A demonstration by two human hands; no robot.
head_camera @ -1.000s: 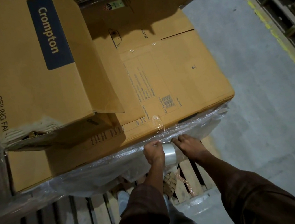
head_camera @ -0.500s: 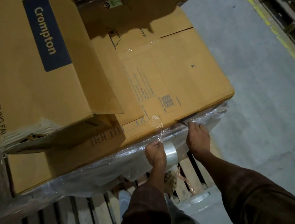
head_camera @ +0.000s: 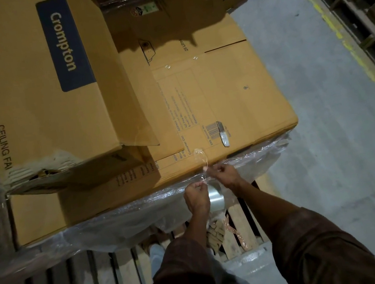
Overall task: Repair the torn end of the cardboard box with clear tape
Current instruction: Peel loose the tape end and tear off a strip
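Now, left to right:

Torn box: the Crompton ceiling fan box [head_camera: 37, 90] lies on top of the stack at far left, its near end [head_camera: 41, 170] ragged and crushed open; no tape on that tear is visible, so the repair there looks not yet begun.

Big carton: the large carton [head_camera: 236, 101] underneath carries the torn box; stretch wrap [head_camera: 132, 219] covers its front face, above a wooden pallet [head_camera: 239, 226].

Left hand: the left hand [head_camera: 196, 197] is clenched around the tape roll [head_camera: 216, 200], thumb and fingers pinched up at the tape's loose end, just in front of the carton's front edge.

Tape strand: a thin, twisted strand of clear tape [head_camera: 199, 158] runs from the hands up onto the carton's top, near the printed label.

Right hand: the right hand [head_camera: 222, 174] pinches the strand just above the roll. Half a second ago it was pressed flat against the carton's edge further right; it has come back to the tape.

Meaning: both hands are working the strand, probably freeing or snapping off a length. My judgement is that the task is early, since the tear sits well apart to the left of the hands.
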